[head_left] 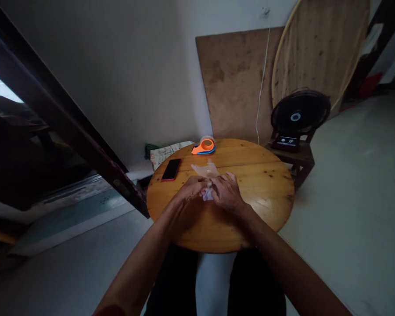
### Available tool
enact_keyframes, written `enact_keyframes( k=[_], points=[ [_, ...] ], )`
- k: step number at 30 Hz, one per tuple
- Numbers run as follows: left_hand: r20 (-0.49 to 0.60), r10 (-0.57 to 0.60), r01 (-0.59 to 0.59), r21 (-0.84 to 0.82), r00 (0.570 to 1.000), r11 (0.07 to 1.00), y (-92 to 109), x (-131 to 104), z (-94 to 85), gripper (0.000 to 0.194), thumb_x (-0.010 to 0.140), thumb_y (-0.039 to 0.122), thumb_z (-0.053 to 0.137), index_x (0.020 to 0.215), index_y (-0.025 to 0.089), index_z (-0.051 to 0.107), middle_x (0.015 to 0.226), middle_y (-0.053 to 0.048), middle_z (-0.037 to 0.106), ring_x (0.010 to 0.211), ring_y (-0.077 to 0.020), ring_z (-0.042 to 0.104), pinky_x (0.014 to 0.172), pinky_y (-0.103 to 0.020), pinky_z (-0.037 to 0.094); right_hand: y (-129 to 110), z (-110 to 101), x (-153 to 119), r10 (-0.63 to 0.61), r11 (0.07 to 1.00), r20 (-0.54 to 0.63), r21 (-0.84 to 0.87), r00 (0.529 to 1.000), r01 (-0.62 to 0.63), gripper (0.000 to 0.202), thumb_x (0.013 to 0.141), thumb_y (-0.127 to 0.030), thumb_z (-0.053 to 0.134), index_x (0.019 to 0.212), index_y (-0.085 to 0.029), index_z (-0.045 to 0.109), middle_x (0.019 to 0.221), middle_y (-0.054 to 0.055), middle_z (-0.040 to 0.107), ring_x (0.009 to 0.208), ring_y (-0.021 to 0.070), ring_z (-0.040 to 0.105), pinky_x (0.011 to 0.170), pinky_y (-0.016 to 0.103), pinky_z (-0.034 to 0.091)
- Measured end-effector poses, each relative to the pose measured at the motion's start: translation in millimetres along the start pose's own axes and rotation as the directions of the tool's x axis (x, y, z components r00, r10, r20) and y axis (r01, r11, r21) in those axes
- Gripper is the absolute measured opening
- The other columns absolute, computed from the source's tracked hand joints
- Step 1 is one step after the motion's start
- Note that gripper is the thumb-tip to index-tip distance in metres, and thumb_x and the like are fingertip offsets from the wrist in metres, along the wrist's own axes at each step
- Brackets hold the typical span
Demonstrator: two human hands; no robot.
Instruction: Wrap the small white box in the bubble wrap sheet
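A thin, translucent, pale pink plastic bag point(206, 170) lies on the round wooden table point(263, 175), its far end spread flat. Its near part is bunched between my two hands, with a crumpled whitish-purple bit point(208, 195) showing below the fingers. From the left, my left hand point(193, 188) closes on the bunched plastic with bent fingers. My right hand point(227, 191) presses in from the other side, its fingers curled over the same spot. Whatever may be inside the bunched part is hidden by my fingers.
An orange and blue tape dispenser point(206, 146) stands near the table's far edge. To the left lies a phone point(171, 170) with a red edge. Beyond the table are folded printed paper point(166, 153), a wooden board point(233, 83) and a black fan point(296, 115) on a chair.
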State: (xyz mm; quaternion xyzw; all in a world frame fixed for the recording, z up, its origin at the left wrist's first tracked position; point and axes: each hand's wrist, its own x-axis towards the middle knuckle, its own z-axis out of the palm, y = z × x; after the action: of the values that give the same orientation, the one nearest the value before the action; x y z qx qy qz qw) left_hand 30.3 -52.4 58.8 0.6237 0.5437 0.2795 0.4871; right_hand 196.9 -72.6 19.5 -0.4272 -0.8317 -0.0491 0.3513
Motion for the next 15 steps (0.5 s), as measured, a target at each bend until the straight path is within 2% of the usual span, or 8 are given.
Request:
enact_keyframes(
  k=[4,8,12,15],
  points=[
    [0.066,0.072,-0.077,0.088,0.995,0.993,4,-3,-1.3,0.018,0.071,0.027,0.057,0.077,0.012,0.065,0.060,0.003,0.053,0.052,-0.0077,0.045,0.052,-0.020,0.036,3,2,-1,0.007,1.000,0.007,0.022,1.000,-0.007,0.036,0.081,-0.016,0.050,0.115,-0.016,0.061,0.106,0.010,0.071,0.100,0.0247,0.055,0.108,0.043,0.020],
    [0.031,0.157,-0.160,0.255,0.987,0.954,3,2,4.2,0.020,0.074,0.029,0.054,0.073,0.013,0.065,0.060,0.003,0.052,0.054,-0.0083,0.044,0.052,-0.020,0.032,3,2,0,0.051,0.998,0.009,0.040,0.999,-0.051,0.040,0.081,-0.012,0.048,0.119,-0.016,0.059,0.107,0.009,0.072,0.099,0.0245,0.055,0.105,0.041,0.023],
    [-0.082,0.127,-0.071,0.491,0.988,0.868,3,12,9.5,0.022,0.075,0.034,0.059,0.071,0.013,0.068,0.059,0.002,0.054,0.056,-0.0103,0.045,0.052,-0.022,0.028,4,2,1,0.074,0.996,0.004,0.056,0.997,-0.075,0.044,0.079,-0.009,0.046,0.121,-0.018,0.059,0.108,0.008,0.072,0.100,0.0239,0.056,0.101,0.040,0.026],
    [-0.083,0.160,-0.077,0.607,0.984,0.791,3,14,12.4,0.020,0.076,0.033,0.060,0.077,0.016,0.070,0.065,-0.001,0.061,0.060,-0.0124,0.050,0.054,-0.023,0.029,6,5,1,0.083,0.995,-0.007,0.053,0.996,-0.083,0.049,0.077,-0.007,0.047,0.124,-0.017,0.058,0.109,0.009,0.072,0.102,0.0248,0.056,0.100,0.040,0.027]
  ],
)
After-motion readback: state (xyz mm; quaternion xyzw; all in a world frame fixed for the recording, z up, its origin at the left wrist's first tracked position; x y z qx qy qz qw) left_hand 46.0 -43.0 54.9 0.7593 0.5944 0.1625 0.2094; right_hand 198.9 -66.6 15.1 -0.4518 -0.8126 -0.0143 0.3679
